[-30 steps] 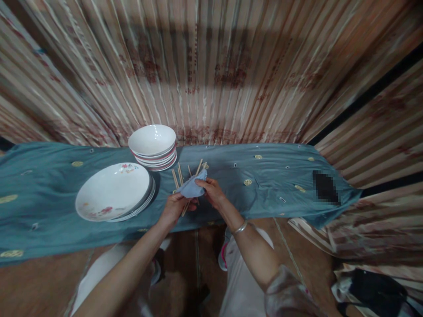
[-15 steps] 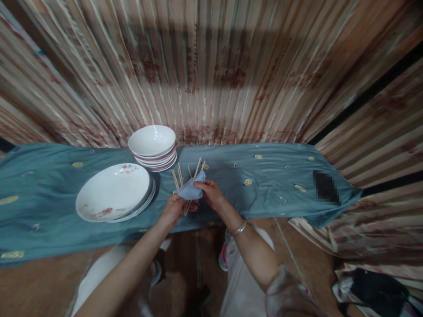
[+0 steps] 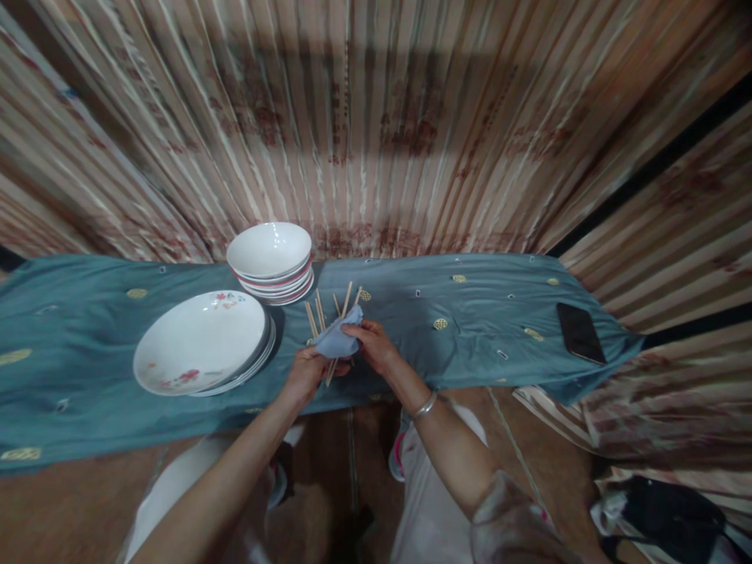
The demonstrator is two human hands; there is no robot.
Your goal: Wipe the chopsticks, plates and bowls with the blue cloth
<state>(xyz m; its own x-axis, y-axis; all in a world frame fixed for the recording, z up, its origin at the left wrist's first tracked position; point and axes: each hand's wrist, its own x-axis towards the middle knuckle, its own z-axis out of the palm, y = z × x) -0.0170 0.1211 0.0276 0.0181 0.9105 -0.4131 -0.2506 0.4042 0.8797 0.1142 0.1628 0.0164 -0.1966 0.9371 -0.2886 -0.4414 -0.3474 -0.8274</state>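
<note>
A light blue cloth [image 3: 339,338] is bunched between my two hands above the near half of the table. My right hand [image 3: 374,345] pinches its right end, thumb on top. My left hand [image 3: 309,374] is closed at the cloth's lower left, around chopsticks [image 3: 348,296] that slant through the cloth and stick out below it. Its fingertips are partly hidden underneath. Just beyond the cloth, more wooden chopsticks [image 3: 320,312] point away from me; the cloth covers their near ends, so I cannot tell which of them are held.
Left of my hands is a stack of large white plates [image 3: 200,345] with floral prints. Behind it stands a stack of white bowls [image 3: 270,254]. A black phone [image 3: 580,333] lies at the right end of the teal tablecloth [image 3: 482,313]. Patterned curtains [image 3: 376,141] hang behind the table.
The cloth and the slanting chopsticks have shifted very slightly left and tilted a little. Both hands keep their grip, and the plates and bowls stay where they were.
</note>
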